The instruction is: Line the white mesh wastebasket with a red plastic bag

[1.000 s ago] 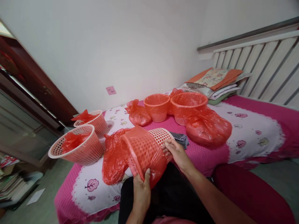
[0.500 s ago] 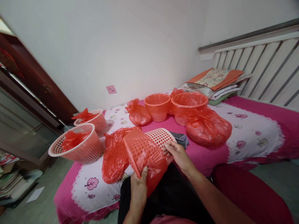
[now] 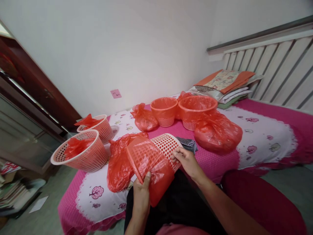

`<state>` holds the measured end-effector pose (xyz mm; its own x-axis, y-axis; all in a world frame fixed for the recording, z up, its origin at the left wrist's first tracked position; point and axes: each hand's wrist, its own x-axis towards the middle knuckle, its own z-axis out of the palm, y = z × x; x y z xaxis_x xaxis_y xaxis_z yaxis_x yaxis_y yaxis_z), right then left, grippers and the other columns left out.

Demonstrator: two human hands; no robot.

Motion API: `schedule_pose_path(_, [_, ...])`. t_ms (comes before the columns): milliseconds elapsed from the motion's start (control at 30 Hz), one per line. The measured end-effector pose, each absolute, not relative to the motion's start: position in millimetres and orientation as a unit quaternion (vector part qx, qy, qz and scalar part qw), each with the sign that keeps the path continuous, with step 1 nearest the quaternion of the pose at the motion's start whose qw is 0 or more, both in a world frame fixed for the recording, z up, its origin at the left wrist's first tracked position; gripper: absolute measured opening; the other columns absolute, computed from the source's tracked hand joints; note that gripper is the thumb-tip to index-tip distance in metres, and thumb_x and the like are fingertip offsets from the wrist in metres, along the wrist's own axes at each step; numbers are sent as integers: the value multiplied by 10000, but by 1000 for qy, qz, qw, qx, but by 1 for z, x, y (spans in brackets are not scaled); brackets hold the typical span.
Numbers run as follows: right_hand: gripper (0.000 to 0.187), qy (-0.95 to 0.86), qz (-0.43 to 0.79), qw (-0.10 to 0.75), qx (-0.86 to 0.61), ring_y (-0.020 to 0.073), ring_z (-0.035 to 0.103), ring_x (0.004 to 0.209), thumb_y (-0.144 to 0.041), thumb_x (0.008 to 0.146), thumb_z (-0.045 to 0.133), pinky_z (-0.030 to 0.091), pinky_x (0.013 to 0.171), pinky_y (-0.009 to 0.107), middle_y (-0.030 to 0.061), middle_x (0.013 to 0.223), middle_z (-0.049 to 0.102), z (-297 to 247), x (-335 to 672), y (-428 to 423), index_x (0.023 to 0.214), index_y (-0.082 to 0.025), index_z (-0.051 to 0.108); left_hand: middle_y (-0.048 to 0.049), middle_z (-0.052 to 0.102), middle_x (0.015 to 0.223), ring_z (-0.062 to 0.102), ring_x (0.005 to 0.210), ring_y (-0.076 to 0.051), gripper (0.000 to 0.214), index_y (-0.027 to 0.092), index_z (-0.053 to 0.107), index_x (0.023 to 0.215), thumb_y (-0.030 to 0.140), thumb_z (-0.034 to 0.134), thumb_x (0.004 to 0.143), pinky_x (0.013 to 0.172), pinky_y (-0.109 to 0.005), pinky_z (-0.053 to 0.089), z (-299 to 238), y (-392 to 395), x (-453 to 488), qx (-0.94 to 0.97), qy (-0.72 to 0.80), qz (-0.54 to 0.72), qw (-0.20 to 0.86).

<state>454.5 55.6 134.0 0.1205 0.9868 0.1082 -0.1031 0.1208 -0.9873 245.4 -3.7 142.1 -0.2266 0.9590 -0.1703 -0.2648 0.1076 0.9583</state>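
Observation:
A pale pink plastic basket with a holed wall lies tipped on its side over my lap, its base pointing right. A thin red plastic bag covers its rim and much of its wall, leaving the base end bare. My left hand is closed on the covered rim, thumb on top. Curled against the bare wall near the base, the fingers of my right hand grip the basket; some fingertips are hidden. A crumpled red bag lies just left of the basket.
Two pink baskets holding red bags stand at left. Farther back are a smaller bag-lined basket, a larger bag-lined basket and a full red bag. Grey cloth lies behind my right hand; a red stool is at right.
My left hand has shifted slightly left and up with the basket rim. My right hand stays at the base end, and a little more bare wall shows near it.

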Motion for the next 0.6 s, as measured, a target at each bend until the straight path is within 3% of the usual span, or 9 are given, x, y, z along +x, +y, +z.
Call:
schedule_pose_path(100, [420,-520,486,542,-448,181,661,744,-621,836,684,500,721,312,38,827,738,138,452,50,860,-201,699,-126,805,891,779,839,-295,598,107,753,1025,558,923,671,833,-423,625,146,-3,247,321,522,571,546])
schedule_pose_path(200, [308,-575,482,500,-431,148,597,683,-504,795,756,460,677,283,-16,727,669,141,448,43,793,-206,679,-150,812,967,786,918,-322,643,101,748,1096,521,945,650,877,-450,622,150,-2,249,307,499,576,570])
schedule_pose_path(300, [269,-569,468,512,-441,144,583,649,-464,802,735,458,651,283,-21,695,652,141,452,45,757,-206,671,-158,815,1012,785,981,-343,658,109,738,1124,478,964,628,911,-468,619,153,0,249,280,485,585,587])
schedule_pose_path(433, [320,-520,470,553,-451,177,659,703,-524,833,702,533,729,326,23,762,726,138,462,50,794,-207,681,-141,821,999,787,1017,-356,598,131,727,1103,360,971,608,943,-484,622,161,2,248,229,477,610,590])
schedule_pose_path(600, [245,-568,489,495,-439,169,652,734,-443,809,754,514,726,308,19,816,734,137,458,41,855,-206,712,-137,825,997,786,1043,-354,528,136,716,1136,243,918,660,972,-488,625,169,5,249,207,461,619,602])
